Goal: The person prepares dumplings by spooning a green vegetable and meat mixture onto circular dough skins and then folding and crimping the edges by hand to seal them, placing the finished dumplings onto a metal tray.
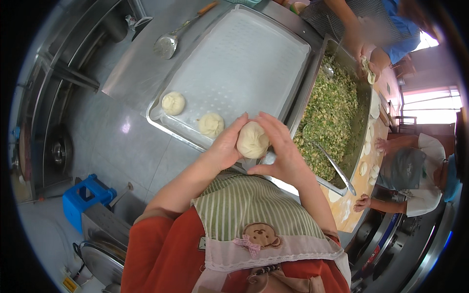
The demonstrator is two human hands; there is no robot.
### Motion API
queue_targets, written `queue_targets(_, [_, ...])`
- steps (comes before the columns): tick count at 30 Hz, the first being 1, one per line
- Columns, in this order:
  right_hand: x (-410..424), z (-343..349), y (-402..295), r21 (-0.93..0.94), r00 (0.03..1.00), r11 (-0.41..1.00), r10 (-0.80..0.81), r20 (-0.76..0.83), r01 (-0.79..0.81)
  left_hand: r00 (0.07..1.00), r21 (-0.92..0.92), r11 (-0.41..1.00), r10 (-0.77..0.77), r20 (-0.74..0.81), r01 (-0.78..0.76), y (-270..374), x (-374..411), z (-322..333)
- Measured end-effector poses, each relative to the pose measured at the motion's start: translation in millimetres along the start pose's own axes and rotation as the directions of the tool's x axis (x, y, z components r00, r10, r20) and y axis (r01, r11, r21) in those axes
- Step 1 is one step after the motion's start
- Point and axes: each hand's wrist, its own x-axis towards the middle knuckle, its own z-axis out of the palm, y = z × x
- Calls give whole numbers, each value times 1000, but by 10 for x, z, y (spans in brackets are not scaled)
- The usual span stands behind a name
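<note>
Between my two hands sits a round, pleated stuffed bun (253,140) of pale dough, held over the near edge of a metal tray (242,51) lined with white paper or cloth. My left hand (229,143) cups its left side. My right hand (282,146) curls around its right side, fingers over the far side and thumb low. Two more buns rest on the tray: one bun (173,103) at the near left corner, another bun (211,125) just left of my hands.
To the right stands a deep metal pan (362,121) of chopped green filling (329,110) with a metal spoon (333,159). A ladle (166,45) lies left of the tray. One co-worker's hands (366,66) hold filled dough; another person (410,172) stands by the floured board (346,212) with dough rounds.
</note>
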Motion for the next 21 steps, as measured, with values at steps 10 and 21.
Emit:
queue_targets(10, [557, 8, 402, 497, 851, 708, 507, 135, -501, 980, 317, 945, 129, -152, -75, 379, 107, -342])
queue_targets(21, [836, 426, 1359, -337, 937, 916, 293, 191, -218, 966, 537, 842, 107, -235, 37, 170, 748, -756])
